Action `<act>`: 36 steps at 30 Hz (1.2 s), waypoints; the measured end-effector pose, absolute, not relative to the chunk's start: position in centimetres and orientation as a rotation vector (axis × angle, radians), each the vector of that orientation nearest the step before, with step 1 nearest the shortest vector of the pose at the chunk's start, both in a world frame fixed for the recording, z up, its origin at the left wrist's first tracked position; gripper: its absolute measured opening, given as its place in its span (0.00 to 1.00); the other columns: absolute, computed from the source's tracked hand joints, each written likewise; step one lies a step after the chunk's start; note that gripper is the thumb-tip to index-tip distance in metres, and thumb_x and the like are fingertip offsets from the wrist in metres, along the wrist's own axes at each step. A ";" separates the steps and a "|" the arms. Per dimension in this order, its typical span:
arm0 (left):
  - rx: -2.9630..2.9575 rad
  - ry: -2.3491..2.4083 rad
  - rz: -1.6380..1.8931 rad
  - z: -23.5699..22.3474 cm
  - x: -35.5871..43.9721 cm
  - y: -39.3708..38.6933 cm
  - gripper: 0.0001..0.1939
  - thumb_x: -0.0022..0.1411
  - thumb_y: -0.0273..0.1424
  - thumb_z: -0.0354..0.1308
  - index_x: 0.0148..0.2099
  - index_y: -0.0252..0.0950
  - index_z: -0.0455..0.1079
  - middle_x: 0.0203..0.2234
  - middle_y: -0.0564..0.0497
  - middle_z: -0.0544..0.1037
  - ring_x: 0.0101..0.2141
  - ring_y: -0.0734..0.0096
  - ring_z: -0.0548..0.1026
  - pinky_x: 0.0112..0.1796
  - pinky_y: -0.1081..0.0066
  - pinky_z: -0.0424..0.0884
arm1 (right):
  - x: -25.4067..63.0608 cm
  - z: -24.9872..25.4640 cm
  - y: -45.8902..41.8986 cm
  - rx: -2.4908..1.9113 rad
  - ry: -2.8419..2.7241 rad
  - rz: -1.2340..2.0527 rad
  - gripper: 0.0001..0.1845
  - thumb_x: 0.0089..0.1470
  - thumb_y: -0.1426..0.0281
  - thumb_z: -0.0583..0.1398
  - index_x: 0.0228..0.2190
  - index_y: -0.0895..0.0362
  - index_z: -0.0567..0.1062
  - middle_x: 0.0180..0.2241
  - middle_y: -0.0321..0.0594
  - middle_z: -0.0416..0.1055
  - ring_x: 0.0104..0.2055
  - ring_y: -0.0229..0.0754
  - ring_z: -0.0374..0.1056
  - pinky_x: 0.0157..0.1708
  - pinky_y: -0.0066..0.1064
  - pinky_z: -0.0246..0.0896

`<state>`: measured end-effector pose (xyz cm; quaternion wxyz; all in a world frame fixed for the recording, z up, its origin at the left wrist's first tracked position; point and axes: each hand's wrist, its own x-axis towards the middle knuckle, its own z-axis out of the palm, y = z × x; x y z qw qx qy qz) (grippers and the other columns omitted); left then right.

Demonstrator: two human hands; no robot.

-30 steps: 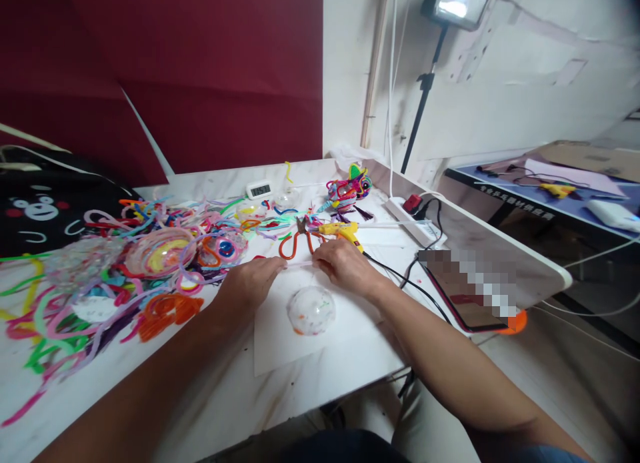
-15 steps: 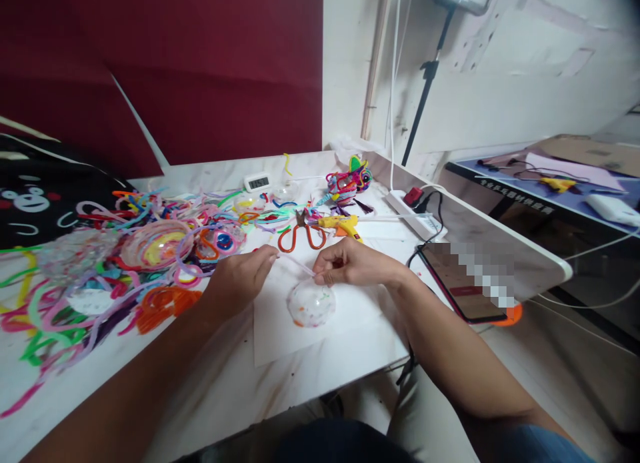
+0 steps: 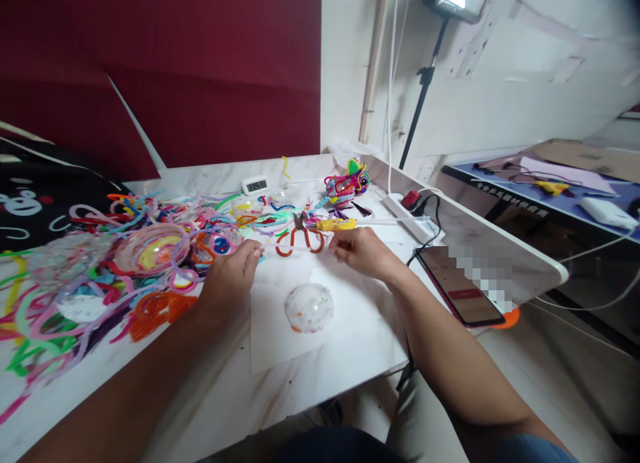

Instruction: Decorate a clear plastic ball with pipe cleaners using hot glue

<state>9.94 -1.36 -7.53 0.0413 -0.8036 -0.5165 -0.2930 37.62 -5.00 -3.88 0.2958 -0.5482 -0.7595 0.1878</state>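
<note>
1. Left hand (image 3: 233, 273), left of centre in the frame: thumb and fingers pinched together on one end of a pale strip (image 3: 270, 248).
2. Right hand (image 3: 363, 251), right of centre: fingers curled closed on the other end of it.
3. The pale strip spans the gap between the hands, near mid-frame, crossing in front of the orange-handled scissors (image 3: 293, 236).
4. A clear dome (image 3: 309, 307) sits lower centre on white paper (image 3: 265, 353), touched by neither hand.
5. A yellow glue gun (image 3: 336, 225) lies beside the scissors; colourful fuzzy stems (image 3: 90, 216) heap at left.
</note>
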 end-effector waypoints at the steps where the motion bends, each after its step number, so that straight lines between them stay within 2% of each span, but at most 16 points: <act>1: -2.442 -1.579 -0.884 -7.6 9.9 -1.2 0.15 0.69 0.37 0.43 0.43 0.40 0.71 0.30 0.52 0.80 0.30 0.65 0.77 0.31 0.70 0.65 | 37.9 -4.0 -4.8 -1.525 -1.972 0.384 0.08 0.51 0.79 0.58 0.29 0.60 0.78 0.24 0.39 0.75 0.25 0.37 0.66 0.29 0.27 0.56; 7: -2.400 -1.554 -0.654 -8.1 10.4 -1.0 0.18 0.68 0.36 0.42 0.46 0.38 0.72 0.29 0.49 0.81 0.29 0.63 0.78 0.29 0.71 0.64 | 39.8 -3.9 -3.6 -1.808 -1.723 0.026 0.12 0.56 0.72 0.56 0.38 0.57 0.78 0.36 0.42 0.79 0.37 0.42 0.73 0.37 0.30 0.60; 10: -2.359 -1.657 -0.405 -8.1 11.0 -1.3 0.21 0.69 0.36 0.40 0.51 0.37 0.72 0.28 0.46 0.81 0.29 0.59 0.79 0.27 0.69 0.63 | 40.1 -3.5 -2.7 -2.013 -1.688 -0.001 0.15 0.60 0.71 0.53 0.44 0.55 0.76 0.43 0.42 0.78 0.45 0.43 0.72 0.43 0.30 0.61; 13: -2.328 -1.702 -0.249 -8.0 11.4 -1.5 0.22 0.70 0.38 0.40 0.54 0.38 0.71 0.28 0.46 0.82 0.30 0.55 0.80 0.26 0.70 0.61 | 39.5 -3.5 -1.5 -2.123 -1.723 0.041 0.16 0.58 0.69 0.57 0.47 0.57 0.75 0.49 0.47 0.74 0.51 0.48 0.70 0.46 0.33 0.63; 16: -2.307 -1.689 -0.188 -7.9 11.4 -1.6 0.21 0.70 0.38 0.41 0.55 0.39 0.70 0.28 0.45 0.82 0.31 0.54 0.80 0.25 0.70 0.60 | 38.5 -4.1 -0.6 -2.258 -1.722 0.111 0.23 0.53 0.63 0.62 0.49 0.62 0.74 0.50 0.57 0.72 0.51 0.57 0.70 0.45 0.40 0.65; 18: -2.304 -1.665 -0.177 -8.0 11.3 -1.5 0.21 0.71 0.38 0.41 0.55 0.39 0.70 0.28 0.45 0.82 0.31 0.54 0.81 0.25 0.70 0.60 | 37.9 -4.5 -0.2 -2.324 -1.710 0.157 0.29 0.50 0.61 0.65 0.50 0.63 0.72 0.49 0.59 0.73 0.52 0.60 0.70 0.45 0.43 0.66; 22: -2.311 -1.640 -0.166 -8.1 11.1 -1.4 0.21 0.71 0.37 0.40 0.56 0.39 0.69 0.28 0.44 0.82 0.31 0.54 0.81 0.24 0.70 0.60 | 37.8 -5.1 0.1 -2.385 -1.689 0.234 0.28 0.50 0.61 0.65 0.50 0.64 0.73 0.50 0.60 0.73 0.54 0.60 0.69 0.48 0.44 0.65; 27: -2.318 -1.633 -0.150 -8.0 11.3 -1.5 0.22 0.71 0.38 0.39 0.56 0.39 0.69 0.27 0.44 0.81 0.30 0.54 0.80 0.24 0.70 0.59 | 39.4 -4.5 0.8 -2.361 -1.679 0.440 0.28 0.43 0.59 0.69 0.44 0.62 0.76 0.47 0.57 0.75 0.49 0.55 0.72 0.42 0.35 0.67; 31: -2.326 -1.624 -0.147 -8.1 11.3 -1.4 0.22 0.71 0.38 0.38 0.56 0.39 0.69 0.26 0.44 0.81 0.30 0.53 0.80 0.23 0.70 0.59 | 40.7 -3.9 1.5 -2.279 -1.616 0.698 0.21 0.37 0.66 0.72 0.35 0.63 0.78 0.32 0.49 0.79 0.33 0.47 0.75 0.29 0.29 0.67; 33: -2.334 -1.607 -0.152 -8.1 11.2 -1.3 0.23 0.71 0.38 0.38 0.56 0.39 0.69 0.27 0.45 0.81 0.30 0.53 0.81 0.24 0.70 0.60 | 41.1 -3.8 1.6 -2.219 -1.548 0.792 0.17 0.37 0.69 0.71 0.32 0.63 0.78 0.26 0.46 0.77 0.26 0.44 0.72 0.24 0.28 0.65; 36: -2.334 -1.611 -0.151 -8.2 11.1 -1.2 0.23 0.71 0.38 0.37 0.56 0.38 0.68 0.29 0.44 0.82 0.32 0.54 0.81 0.25 0.70 0.61 | 41.4 -3.6 1.2 -2.082 -1.424 0.925 0.13 0.42 0.71 0.70 0.32 0.64 0.77 0.22 0.44 0.75 0.24 0.41 0.70 0.20 0.26 0.63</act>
